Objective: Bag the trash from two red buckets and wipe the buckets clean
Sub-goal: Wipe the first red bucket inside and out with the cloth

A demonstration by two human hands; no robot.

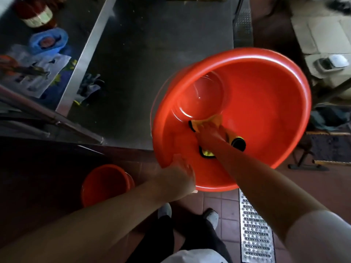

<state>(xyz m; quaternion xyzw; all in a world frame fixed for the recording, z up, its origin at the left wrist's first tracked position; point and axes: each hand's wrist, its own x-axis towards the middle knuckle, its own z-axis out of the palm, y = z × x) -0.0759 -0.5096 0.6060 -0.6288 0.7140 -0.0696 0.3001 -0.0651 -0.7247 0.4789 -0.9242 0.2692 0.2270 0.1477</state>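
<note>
While the left hand [180, 173] gripped the big red plastic bucket's [266, 103] rim over the steel counter [152, 54], the right hand [207, 131] pressed a yellow cloth [216, 119] inside; a smaller red bucket [106, 183] stood on the tiled floor [224, 204].

A steel table [152, 54] filled the upper middle, gloves [89, 90] bunched near its left edge. Left of it lay a blue bag [49, 41], printed plastic [38, 73] and a red jar [36, 14]. Red floor tiles [224, 204] and a metal drain grate [254, 234] sat bottom right.
</note>
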